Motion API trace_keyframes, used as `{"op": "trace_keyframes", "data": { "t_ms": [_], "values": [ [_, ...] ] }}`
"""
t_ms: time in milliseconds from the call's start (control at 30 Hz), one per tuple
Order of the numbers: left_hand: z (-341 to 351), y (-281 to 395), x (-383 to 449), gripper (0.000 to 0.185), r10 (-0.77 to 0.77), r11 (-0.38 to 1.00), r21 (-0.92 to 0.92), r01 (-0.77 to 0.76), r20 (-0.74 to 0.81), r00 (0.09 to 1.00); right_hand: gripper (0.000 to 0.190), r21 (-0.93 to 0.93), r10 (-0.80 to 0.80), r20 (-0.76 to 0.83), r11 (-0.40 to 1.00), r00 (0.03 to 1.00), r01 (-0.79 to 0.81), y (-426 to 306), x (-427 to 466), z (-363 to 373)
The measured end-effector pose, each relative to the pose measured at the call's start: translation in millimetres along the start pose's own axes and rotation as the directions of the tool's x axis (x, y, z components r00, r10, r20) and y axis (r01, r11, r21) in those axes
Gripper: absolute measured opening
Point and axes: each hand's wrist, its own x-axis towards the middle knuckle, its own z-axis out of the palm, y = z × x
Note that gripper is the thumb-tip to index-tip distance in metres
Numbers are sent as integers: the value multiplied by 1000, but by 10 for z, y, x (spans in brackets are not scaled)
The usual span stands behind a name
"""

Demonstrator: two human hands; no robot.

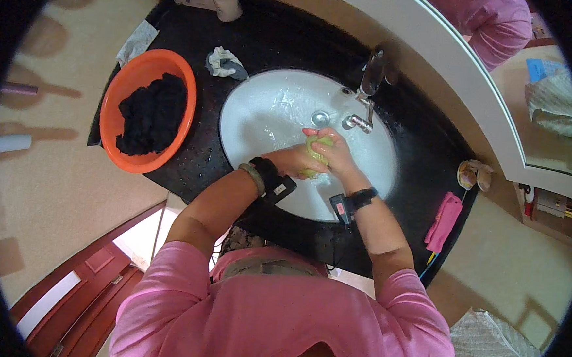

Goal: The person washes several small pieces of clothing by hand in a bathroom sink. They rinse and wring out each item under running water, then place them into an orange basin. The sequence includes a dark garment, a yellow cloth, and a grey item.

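Both hands are together over the white oval sink (pixel 255 122), squeezing a wet yellow-green cloth (pixel 319 150). My left hand (pixel 299 160) grips its lower left side, and my right hand (pixel 336 149) closes round it from the right. Below and around the hands, water lies or splashes in the basin. The round metal drain (pixel 320 118) is just above them, and a chrome faucet (pixel 360 123) stands at the sink's upper right edge. Each wrist wears a black strap with a small black device. The parts of the cloth inside the fingers are hidden.
An orange plastic basin (pixel 190 118) holding dark fabric (pixel 155 114) stands on the black countertop (pixel 203 159) at left. A crumpled grey-white cloth (pixel 224 63) lies behind the sink's left edge. At right is a pink cloth (pixel 444 222); a mirror (pixel 559 121) borders the counter.
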Motion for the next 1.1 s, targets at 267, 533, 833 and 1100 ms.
{"op": "trace_keyframes", "data": {
  "t_ms": [267, 533, 833, 1100],
  "values": [
    [163, -278, 418, 27, 729, 235, 953, -190, -44, 683, 17, -201, 12, -550, 969, 835, -146, 66, 121, 68],
    [26, 52, 161, 21, 573, 551, 830, 93, -457, 680, 28, -185, 65, -599, 959, 798, -216, -44, 74, -147],
    [-259, 83, 237, 32, 458, 462, 760, 457, -646, 611, 37, -998, -388, -54, 36, 920, -43, 193, -237, -205],
    [-198, -143, 107, 60, -193, 950, 176, 259, -322, 927, 21, -909, -10, -399, 131, 917, -394, 85, -159, -318]
  ]
}}
